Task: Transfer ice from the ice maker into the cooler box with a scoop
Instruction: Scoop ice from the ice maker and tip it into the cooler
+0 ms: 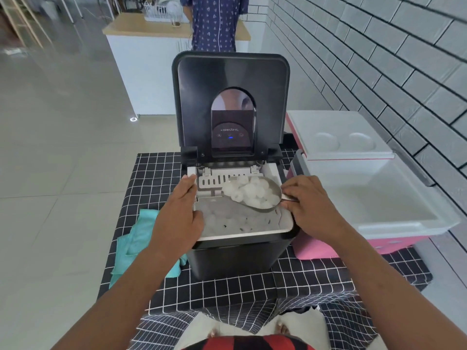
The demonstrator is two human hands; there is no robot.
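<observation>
A black ice maker [235,256] stands on the table with its lid [231,79] raised upright. Loose ice [235,222] lies in its white bin. My right hand [307,203] grips the handle of a metal scoop [274,207] heaped with ice cubes [252,193], held above the bin. My left hand [180,210] rests on the maker's left rim, thumb over the edge. To the right sits a pink cooler box [394,245] with a white inside [374,198] and its lid [338,133] folded back.
A black-and-white checked cloth [316,279] covers the table. A teal rag [137,246] lies left of the ice maker. A grey brick wall [391,59] runs along the right. Behind, a person [214,21] stands at a white counter [149,64].
</observation>
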